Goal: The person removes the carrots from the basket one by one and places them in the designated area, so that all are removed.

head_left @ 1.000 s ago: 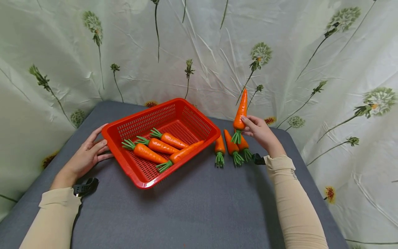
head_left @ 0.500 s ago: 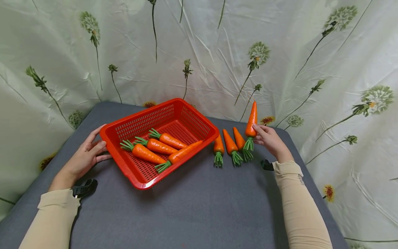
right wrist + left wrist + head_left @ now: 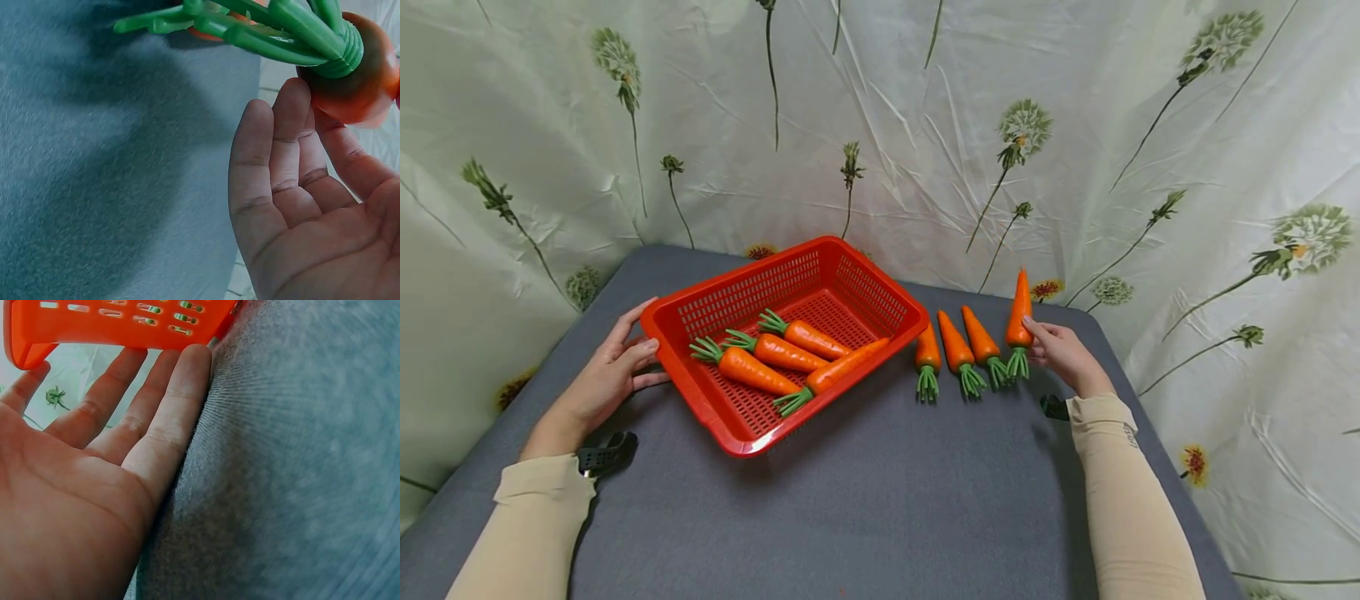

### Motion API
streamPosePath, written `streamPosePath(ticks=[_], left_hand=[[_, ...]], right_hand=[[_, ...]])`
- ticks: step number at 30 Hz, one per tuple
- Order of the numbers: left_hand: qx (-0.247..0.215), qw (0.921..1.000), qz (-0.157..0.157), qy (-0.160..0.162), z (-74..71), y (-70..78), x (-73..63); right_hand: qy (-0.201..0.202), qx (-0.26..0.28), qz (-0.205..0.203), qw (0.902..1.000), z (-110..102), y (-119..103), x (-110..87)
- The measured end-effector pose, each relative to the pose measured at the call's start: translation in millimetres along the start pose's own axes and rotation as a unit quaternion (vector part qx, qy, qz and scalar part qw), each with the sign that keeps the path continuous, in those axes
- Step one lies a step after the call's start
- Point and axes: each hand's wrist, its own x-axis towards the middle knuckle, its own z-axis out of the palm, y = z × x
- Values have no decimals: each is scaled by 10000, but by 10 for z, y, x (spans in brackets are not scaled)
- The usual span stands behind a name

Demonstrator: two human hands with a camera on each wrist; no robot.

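Observation:
In the head view, my right hand (image 3: 1067, 354) pinches an orange carrot (image 3: 1020, 312) by its thick end, its point up and its green stem ends down. The right wrist view shows the fingertips against the carrot's (image 3: 353, 87) rounded top, beside the green stems. Three more carrots (image 3: 955, 343) lie in a row to the left of it, tips away from me. My left hand (image 3: 598, 383) touches the near-left end of a red slotted basket (image 3: 790, 268) with fairly straight fingers. In the left wrist view, those fingertips rest against the basket's wall (image 3: 94, 325). Several carrots (image 3: 756, 371) lie inside the basket.
A grey cloth covers the table (image 3: 865, 500). Behind it and at both sides hangs a pale curtain (image 3: 910, 150) printed with dandelions, close to the table's back edge. The basket's right corner overhangs the tip of the leftmost loose carrot (image 3: 927, 354).
My right hand has carried the carrot right and down, from over the row to the right end of it beside the other carrots. The left hand and the basket have stayed in place.

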Motion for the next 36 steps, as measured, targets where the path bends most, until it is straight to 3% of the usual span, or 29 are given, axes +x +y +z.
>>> streamPosePath(ticks=[11,19,26,36], left_hand=[[14,10000,5,43,8,-1,3],[-46,10000,54,23,11,-11,5],[-81,9999,61,39,12,-14,8],[-161,9998,75,21,11,-19,3]], right_hand=[[-154,82,325,9993,-83,117,14],[-13,245,478,9986,-158,132,-23],[10,-71,513,9987,-183,179,-13],[-326,-419,598,9968,-56,234,61]])
